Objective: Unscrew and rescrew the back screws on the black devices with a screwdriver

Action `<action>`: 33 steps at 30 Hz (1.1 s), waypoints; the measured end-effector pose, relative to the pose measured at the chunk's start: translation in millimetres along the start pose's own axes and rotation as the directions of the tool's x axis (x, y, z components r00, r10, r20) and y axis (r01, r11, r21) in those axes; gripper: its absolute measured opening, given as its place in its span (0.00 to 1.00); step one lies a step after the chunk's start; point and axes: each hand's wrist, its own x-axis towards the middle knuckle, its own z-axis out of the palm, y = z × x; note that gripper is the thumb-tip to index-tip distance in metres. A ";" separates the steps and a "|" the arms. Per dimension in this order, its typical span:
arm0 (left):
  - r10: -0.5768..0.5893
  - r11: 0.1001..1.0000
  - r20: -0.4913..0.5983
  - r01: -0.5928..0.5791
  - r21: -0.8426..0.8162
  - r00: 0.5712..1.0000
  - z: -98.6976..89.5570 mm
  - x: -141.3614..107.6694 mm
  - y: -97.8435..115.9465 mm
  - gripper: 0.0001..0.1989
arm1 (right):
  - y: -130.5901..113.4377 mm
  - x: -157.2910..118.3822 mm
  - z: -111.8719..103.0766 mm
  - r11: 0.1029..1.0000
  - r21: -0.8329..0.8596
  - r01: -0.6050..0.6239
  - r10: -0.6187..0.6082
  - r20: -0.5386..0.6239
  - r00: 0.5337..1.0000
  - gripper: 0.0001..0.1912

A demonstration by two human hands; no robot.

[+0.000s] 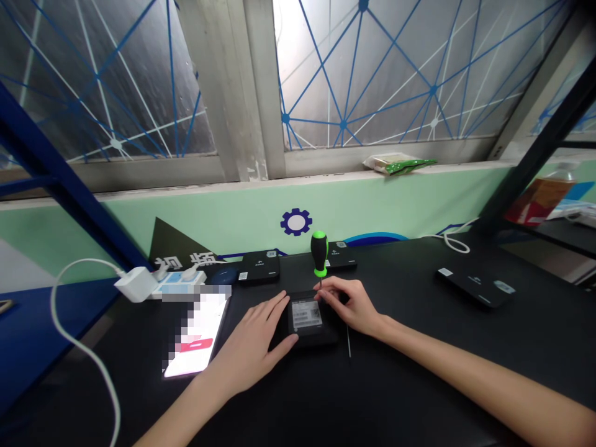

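Observation:
A flat black device point(328, 335) with a white printed label lies on the black table in front of me. My left hand point(258, 341) is at its left side, fingers stretched along the far left corner and thumb on the near edge, holding it between them. Upright over the device's far edge stands a screwdriver point(319, 253) with a black and green handle. The thumb and fingers of my right hand point(351, 304) pinch its thin shaft low down, below the handle. The screwdriver's tip is hidden by the fingers. Beside the device's right edge lies a thin metal rod point(349, 343).
Similar black devices lie behind point(259, 267) and to the right point(475, 287). Left are a lit phone point(198, 338), a dark blue rounded object point(225, 276) and a white power strip point(179, 284) with a charger point(136, 284) and cable. A wall with windows rises behind the table.

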 end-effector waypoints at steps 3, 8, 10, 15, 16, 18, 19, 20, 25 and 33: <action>0.002 1.000 -0.007 -0.002 -0.001 1.000 0.4 -0.1 -0.9 0.32 | 0.2 0.4 0.7 1.000 0.011 0.001 -0.001 -0.012 1.000 0.07; 0.025 1.000 -0.027 -0.026 -0.010 0.999 1.2 -1.0 -2.0 0.31 | 1.7 0.5 1.6 1.000 0.012 -0.005 0.005 -0.037 0.999 0.06; 0.022 1.000 -0.024 -0.022 -0.010 0.999 0.8 -1.0 -1.4 0.31 | 1.8 0.5 1.8 1.000 0.012 -0.008 0.009 -0.039 0.999 0.06; 0.005 1.000 -0.009 -0.005 -0.013 1.000 -1.0 -0.6 0.6 0.31 | 0.7 0.6 2.1 1.000 0.008 -0.020 0.020 -0.033 0.999 0.08; 0.007 1.000 -0.012 -0.007 -0.014 1.000 -1.2 -0.6 0.7 0.31 | 0.6 0.6 2.1 1.000 0.004 -0.019 0.019 -0.032 0.999 0.08; 0.014 1.000 -0.021 -0.014 -0.017 1.000 -1.1 -0.7 0.5 0.31 | 0.7 0.4 2.1 1.000 -0.004 -0.016 0.015 -0.027 1.000 0.09; 0.017 1.000 -0.024 -0.017 -0.018 1.000 -0.9 -0.8 0.3 0.31 | 0.8 0.3 2.1 1.000 -0.007 -0.015 0.015 -0.026 1.000 0.10; 0.019 1.000 -0.024 -0.019 -0.018 1.000 -0.7 -0.9 0.0 0.31 | 1.0 0.2 2.1 1.000 -0.010 -0.016 0.016 -0.025 1.000 0.10; 0.023 1.000 -0.031 -0.024 -0.020 0.999 0.2 -1.0 -0.8 0.31 | 2.2 0.3 2.0 1.000 0.007 -0.016 0.016 -0.023 1.000 0.10; 0.021 1.000 -0.032 -0.022 -0.009 0.999 0.1 -0.4 0.2 0.31 | 0.4 0.1 1.3 1.000 0.004 -0.013 0.013 -0.025 1.000 0.10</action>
